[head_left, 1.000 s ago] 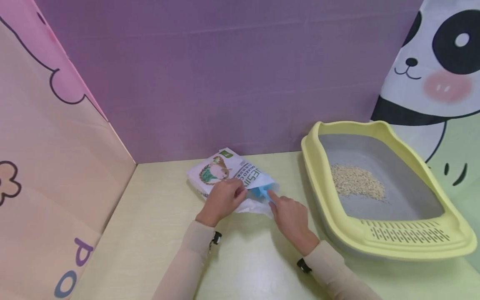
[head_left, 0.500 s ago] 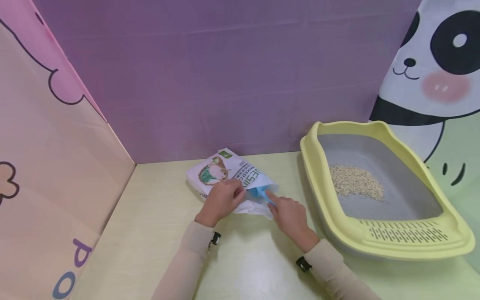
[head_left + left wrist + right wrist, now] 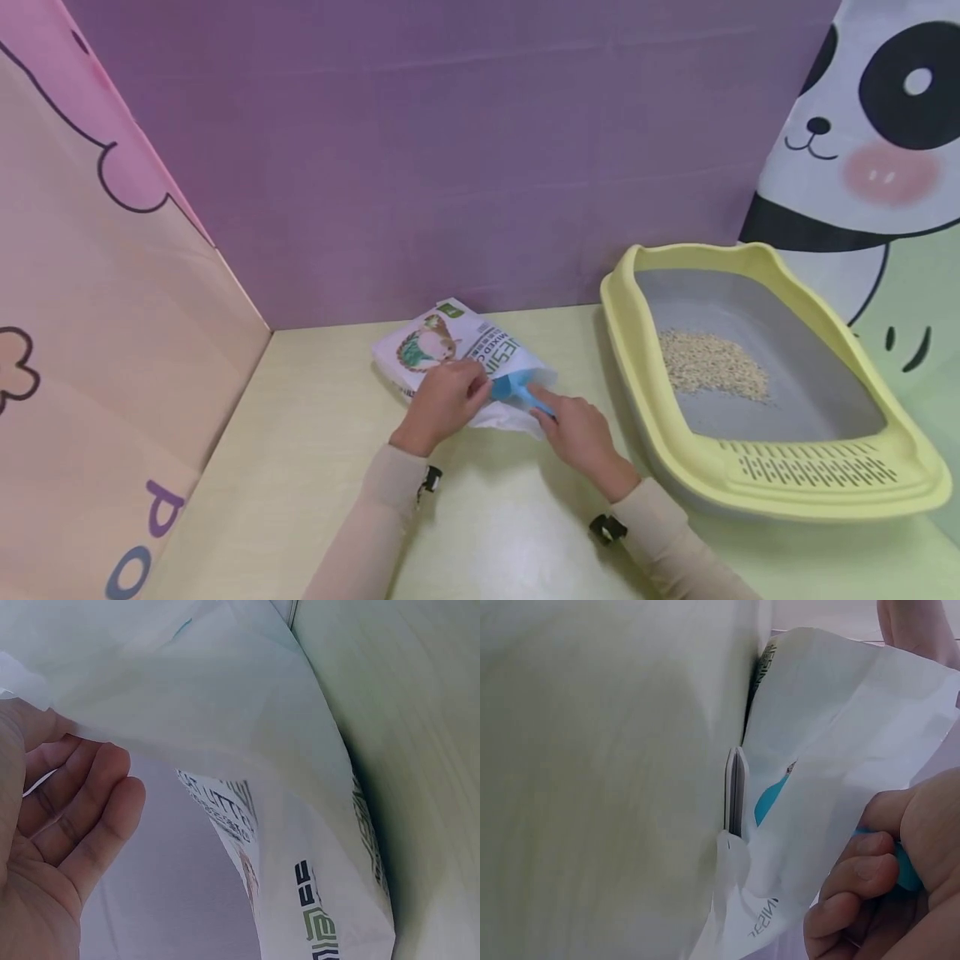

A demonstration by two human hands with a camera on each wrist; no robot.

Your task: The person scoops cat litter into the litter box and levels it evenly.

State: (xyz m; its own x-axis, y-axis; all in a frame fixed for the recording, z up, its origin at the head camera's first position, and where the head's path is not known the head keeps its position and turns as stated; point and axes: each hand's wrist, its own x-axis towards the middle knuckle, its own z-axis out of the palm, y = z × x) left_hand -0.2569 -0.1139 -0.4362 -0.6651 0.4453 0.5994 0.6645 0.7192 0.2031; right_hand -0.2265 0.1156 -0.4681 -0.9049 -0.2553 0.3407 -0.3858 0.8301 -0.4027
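Here we have the right grip [image 3: 583,437] curled round the scoop [image 3: 513,386], whose long axis slants forward and left into the mouth of the bag [image 3: 467,340]; its blue head lies just beside the left grip [image 3: 442,402] (pinching the bag's edge, we judge).

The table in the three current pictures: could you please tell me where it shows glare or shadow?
Head view: a pale glare patch on the table, between the left sleeve and right sleeve; left wrist view: a dark shadow along the bag; right wrist view: soft-edged shading, no bright glare.
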